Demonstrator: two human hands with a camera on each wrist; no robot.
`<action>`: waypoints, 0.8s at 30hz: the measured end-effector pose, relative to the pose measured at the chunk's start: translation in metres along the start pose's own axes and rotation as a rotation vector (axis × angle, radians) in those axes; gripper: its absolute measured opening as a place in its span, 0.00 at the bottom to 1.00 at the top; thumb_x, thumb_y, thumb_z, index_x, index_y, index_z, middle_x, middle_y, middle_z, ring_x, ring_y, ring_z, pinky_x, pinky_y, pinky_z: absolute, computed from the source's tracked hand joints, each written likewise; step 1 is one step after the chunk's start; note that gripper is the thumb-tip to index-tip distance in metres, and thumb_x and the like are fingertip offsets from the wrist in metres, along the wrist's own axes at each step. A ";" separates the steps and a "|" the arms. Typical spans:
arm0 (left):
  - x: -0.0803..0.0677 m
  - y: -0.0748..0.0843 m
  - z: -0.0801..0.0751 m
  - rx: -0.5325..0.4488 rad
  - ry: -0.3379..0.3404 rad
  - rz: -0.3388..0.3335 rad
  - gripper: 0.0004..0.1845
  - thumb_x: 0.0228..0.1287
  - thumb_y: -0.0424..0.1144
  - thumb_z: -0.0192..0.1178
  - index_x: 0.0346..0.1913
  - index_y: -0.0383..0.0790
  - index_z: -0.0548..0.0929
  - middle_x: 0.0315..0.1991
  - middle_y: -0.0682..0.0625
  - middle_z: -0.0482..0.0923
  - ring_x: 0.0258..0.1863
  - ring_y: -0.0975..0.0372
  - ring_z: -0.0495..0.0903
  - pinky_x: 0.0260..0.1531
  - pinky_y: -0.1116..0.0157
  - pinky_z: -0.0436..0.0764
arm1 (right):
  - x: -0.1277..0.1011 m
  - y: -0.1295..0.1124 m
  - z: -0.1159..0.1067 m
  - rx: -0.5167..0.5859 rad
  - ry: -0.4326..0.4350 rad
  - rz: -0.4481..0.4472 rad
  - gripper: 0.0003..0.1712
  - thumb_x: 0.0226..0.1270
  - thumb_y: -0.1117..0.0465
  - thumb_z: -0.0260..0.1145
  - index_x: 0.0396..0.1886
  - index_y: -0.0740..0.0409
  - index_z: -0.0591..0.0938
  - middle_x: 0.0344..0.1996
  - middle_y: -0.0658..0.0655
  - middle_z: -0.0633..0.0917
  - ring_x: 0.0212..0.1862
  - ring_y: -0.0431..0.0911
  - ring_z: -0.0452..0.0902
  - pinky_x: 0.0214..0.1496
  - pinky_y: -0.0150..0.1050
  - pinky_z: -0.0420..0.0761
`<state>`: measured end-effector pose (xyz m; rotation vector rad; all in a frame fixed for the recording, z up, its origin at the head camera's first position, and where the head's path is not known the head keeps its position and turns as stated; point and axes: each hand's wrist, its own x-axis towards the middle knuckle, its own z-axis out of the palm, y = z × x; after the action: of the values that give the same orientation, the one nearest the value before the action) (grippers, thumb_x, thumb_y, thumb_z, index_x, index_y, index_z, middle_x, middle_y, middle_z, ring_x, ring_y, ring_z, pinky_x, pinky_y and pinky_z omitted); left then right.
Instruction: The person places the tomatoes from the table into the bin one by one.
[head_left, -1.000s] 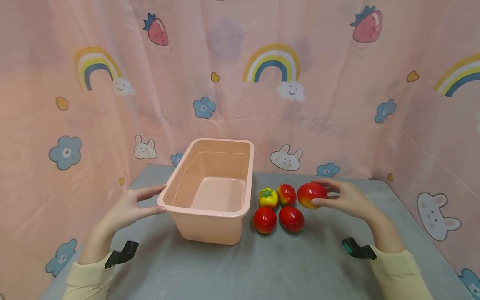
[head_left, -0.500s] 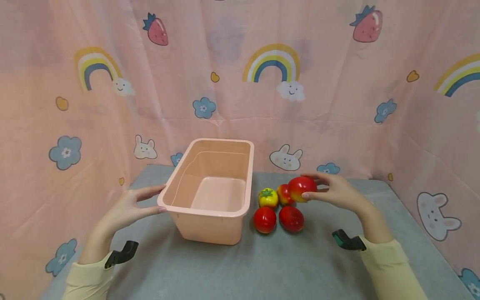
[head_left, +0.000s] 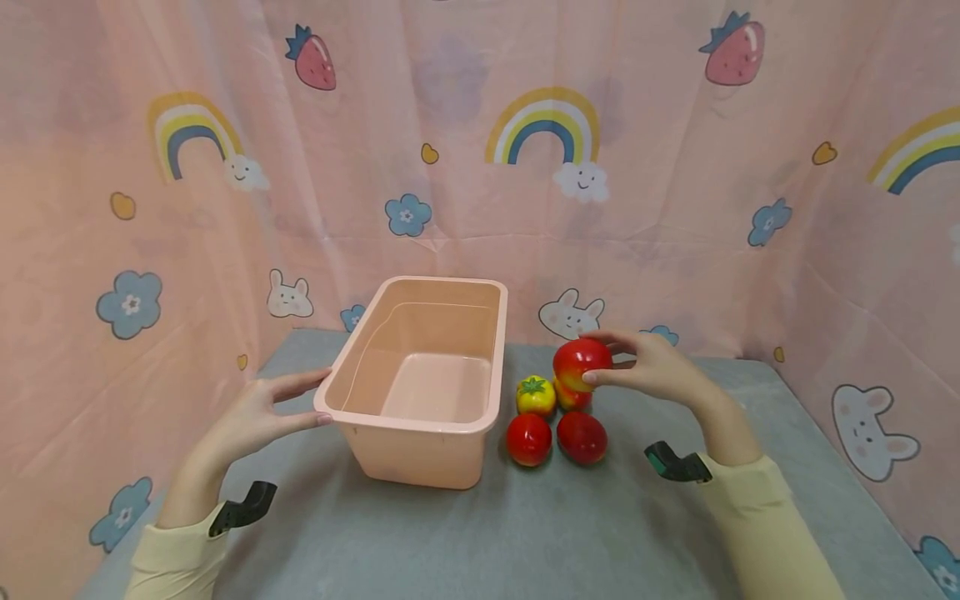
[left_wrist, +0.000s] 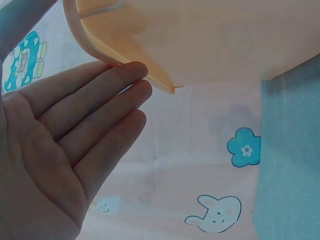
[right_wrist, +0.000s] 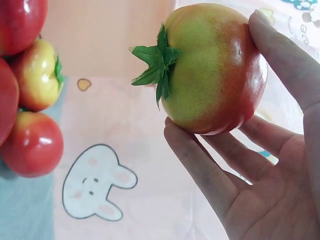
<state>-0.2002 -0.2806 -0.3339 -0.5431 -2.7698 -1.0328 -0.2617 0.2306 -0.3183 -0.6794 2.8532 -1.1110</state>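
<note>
My right hand [head_left: 656,367] pinches a red and yellow-green toy tomato [head_left: 582,358] between thumb and fingers. In the head view it overlaps a red-yellow tomato [head_left: 573,398]; in the right wrist view its green leafy top [right_wrist: 157,67] faces left. A yellow tomato [head_left: 536,396] with green leaves and two red ones, front left [head_left: 528,439] and front right [head_left: 582,438], cluster below. With fingers and thumb fairly straight, my left hand [head_left: 255,417] touches the left rim corner of a pale pink plastic bin [head_left: 420,458]. No tomato shows inside it.
The bin and tomatoes stand on a grey table [head_left: 540,533]. A pink curtain [head_left: 637,250] printed with rainbows, rabbits and flowers hangs behind the table and along both sides. Black wrist devices sit at the left cuff [head_left: 243,510] and right cuff [head_left: 678,463].
My right hand has carried the tomato left and upward, from beside the cluster to over its back tomato. The left hand and the bin have stayed in place.
</note>
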 end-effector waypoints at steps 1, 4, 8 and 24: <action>0.000 0.000 0.000 0.003 0.001 0.000 0.33 0.53 0.53 0.69 0.63 0.52 0.75 0.60 0.51 0.76 0.61 0.48 0.73 0.55 0.45 0.75 | 0.001 -0.002 0.000 0.003 -0.003 -0.010 0.38 0.54 0.43 0.71 0.64 0.50 0.73 0.54 0.57 0.80 0.56 0.56 0.74 0.47 0.46 0.84; 0.000 -0.001 0.000 0.002 0.002 -0.001 0.33 0.53 0.53 0.69 0.63 0.52 0.75 0.60 0.51 0.76 0.61 0.48 0.73 0.55 0.45 0.75 | 0.005 -0.006 0.000 0.014 -0.006 -0.045 0.36 0.55 0.45 0.72 0.63 0.51 0.73 0.54 0.57 0.80 0.56 0.55 0.75 0.48 0.46 0.84; -0.001 0.000 0.000 -0.007 0.002 -0.002 0.33 0.53 0.53 0.69 0.63 0.51 0.75 0.60 0.51 0.76 0.61 0.48 0.73 0.55 0.44 0.74 | 0.010 -0.012 0.000 0.006 -0.004 -0.081 0.36 0.54 0.47 0.73 0.62 0.51 0.74 0.54 0.57 0.80 0.55 0.54 0.76 0.48 0.46 0.84; 0.001 -0.003 0.001 -0.013 0.007 0.012 0.32 0.53 0.52 0.70 0.63 0.53 0.76 0.60 0.51 0.77 0.60 0.47 0.74 0.55 0.44 0.75 | 0.028 -0.040 0.002 0.006 -0.026 -0.140 0.37 0.52 0.48 0.75 0.61 0.50 0.74 0.52 0.54 0.81 0.54 0.51 0.77 0.50 0.46 0.83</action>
<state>-0.2020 -0.2822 -0.3362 -0.5558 -2.7520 -1.0495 -0.2708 0.1919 -0.2903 -0.8991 2.8172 -1.1174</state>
